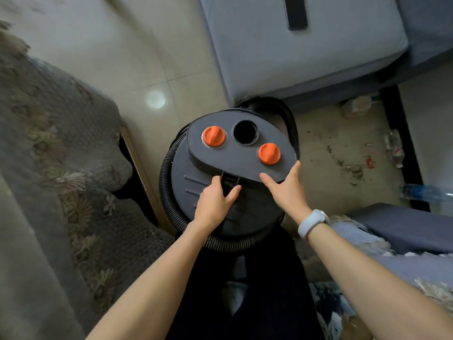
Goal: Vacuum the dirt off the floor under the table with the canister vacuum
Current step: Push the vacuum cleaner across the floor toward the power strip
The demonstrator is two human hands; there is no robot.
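We see our left grip (215, 200) clamped on the grey canister vacuum's (235, 168) black latch (229, 182); right grip (284, 187) spread apart beside its orange knobs (269, 153).

Left: sofa (49, 148) crowds the vacuum (232, 173); hose (169, 192) fills the gap
Ahead: cushion (294, 52) blocks
Right: open dirty floor (343, 148); bottles (394, 148) at its far edge
Ahead-left: bare tiles (137, 57)

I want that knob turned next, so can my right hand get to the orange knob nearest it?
Probably yes. The right hand rests open on the lid's edge, just below the nearer orange knob, with bare lid between them.
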